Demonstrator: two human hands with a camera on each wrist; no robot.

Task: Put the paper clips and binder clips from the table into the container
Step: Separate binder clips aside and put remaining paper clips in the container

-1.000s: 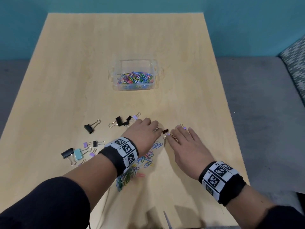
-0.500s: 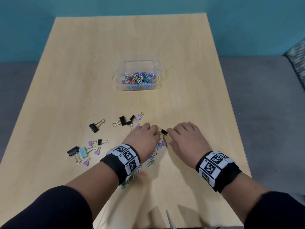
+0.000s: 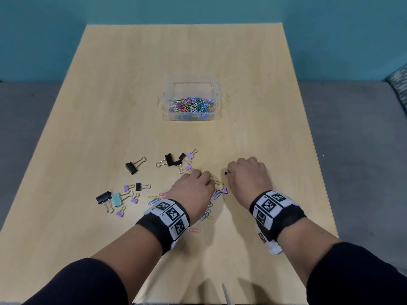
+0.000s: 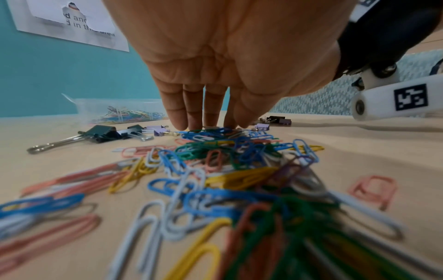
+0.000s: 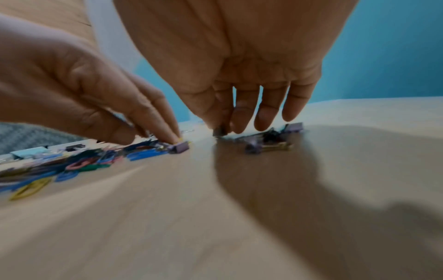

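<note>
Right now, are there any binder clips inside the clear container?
No, the head view shows only coloured paper clips in the clear container.

Left hand [image 3: 193,192] covers most paper clips [image 3: 208,213]; right wrist view blurred, perhaps motion.

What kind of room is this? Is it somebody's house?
Probably an office or recording room, not a kitchen. A bare wooden table stands against a teal wall with a printed notice taped up, and both wrists wear coded marker bands. I can't be certain.
</note>
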